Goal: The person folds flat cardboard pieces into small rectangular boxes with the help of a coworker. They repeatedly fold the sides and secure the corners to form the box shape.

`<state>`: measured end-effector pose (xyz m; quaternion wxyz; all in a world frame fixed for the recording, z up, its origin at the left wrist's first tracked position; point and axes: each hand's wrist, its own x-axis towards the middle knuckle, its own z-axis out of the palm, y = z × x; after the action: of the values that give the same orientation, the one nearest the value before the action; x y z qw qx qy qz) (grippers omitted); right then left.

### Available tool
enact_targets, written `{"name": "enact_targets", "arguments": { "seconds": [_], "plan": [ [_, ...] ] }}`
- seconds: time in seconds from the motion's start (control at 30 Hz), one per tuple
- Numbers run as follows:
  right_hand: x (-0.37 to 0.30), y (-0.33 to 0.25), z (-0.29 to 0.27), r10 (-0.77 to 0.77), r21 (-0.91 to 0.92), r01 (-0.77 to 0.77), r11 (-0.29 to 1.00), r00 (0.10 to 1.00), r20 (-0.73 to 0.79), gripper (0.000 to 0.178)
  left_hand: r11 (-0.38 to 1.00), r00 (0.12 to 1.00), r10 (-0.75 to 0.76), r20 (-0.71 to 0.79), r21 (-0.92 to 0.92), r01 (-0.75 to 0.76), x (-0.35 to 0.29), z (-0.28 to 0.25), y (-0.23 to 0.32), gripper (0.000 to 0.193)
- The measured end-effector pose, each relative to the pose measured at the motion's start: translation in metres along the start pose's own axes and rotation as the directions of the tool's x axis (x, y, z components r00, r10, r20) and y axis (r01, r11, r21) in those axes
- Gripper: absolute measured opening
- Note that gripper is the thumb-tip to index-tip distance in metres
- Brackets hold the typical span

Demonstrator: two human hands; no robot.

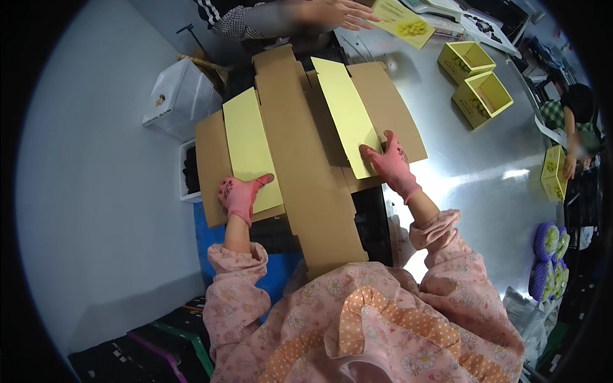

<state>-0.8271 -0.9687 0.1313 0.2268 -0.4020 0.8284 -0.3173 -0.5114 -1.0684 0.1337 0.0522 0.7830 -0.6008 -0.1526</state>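
A large, partly folded cardboard carton [300, 147] lies before me, brown with two long yellow panels. My left hand [241, 196], in a pink glove, grips the near end of the left yellow panel [246, 140]. Its thumb stretches across the yellow face and its other fingers are mostly hidden. Likewise gloved in pink, my right hand [394, 165] holds the near part of the right yellow panel [345, 115], thumb on the yellow face. Brown flaps spread outward beside both panels. A brown strip runs between them toward my body.
Two yellow open boxes [483, 99] stand on the metal table [460, 172]. Across from me, another person's hand [338, 14] is beside a yellow printed sheet [403, 23]. At right, someone touches a yellow box [553, 173]. Purple-netted green fruit [550, 262] and a white foam box [179, 96] flank me.
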Motion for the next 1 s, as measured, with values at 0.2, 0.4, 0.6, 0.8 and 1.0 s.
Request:
{"name": "enact_targets", "arguments": {
  "seconds": [0.2, 0.4, 0.6, 0.8, 1.0],
  "plan": [
    [0.027, -0.016, -0.009, 0.059, 0.108, -0.098, 0.989, 0.947, 0.317, 0.063, 0.980, 0.999, -0.040, 0.037, -0.196, 0.046, 0.018, -0.003, -0.013, 0.102],
    [0.018, -0.056, -0.016, -0.026, -0.102, 0.056, 0.993, 0.960, 0.277, 0.045, 0.563, 0.854, 0.098, 0.511, -0.736, 0.376, 0.026, -0.027, -0.016, 0.065],
    [0.029, -0.057, -0.009, -0.084, 0.070, 0.061, 0.996, 0.914, 0.397, 0.052, 0.578, 0.920, 0.331, 0.211, -0.816, -0.021, 0.030, -0.027, -0.019, 0.072],
    [-0.022, -0.101, 0.018, -0.374, -0.013, 0.390, 0.921, 0.891, 0.259, 0.077, 0.819, 0.803, 0.567, -0.183, 0.226, -0.527, -0.035, -0.034, 0.086, 0.070],
    [-0.014, -0.073, -0.003, -0.818, 0.343, 0.743, 0.575, 0.504, 0.277, 0.027, 0.547, 0.487, 0.806, 0.336, -0.112, -0.829, -0.030, -0.078, 0.059, 0.044]
  ]
}}
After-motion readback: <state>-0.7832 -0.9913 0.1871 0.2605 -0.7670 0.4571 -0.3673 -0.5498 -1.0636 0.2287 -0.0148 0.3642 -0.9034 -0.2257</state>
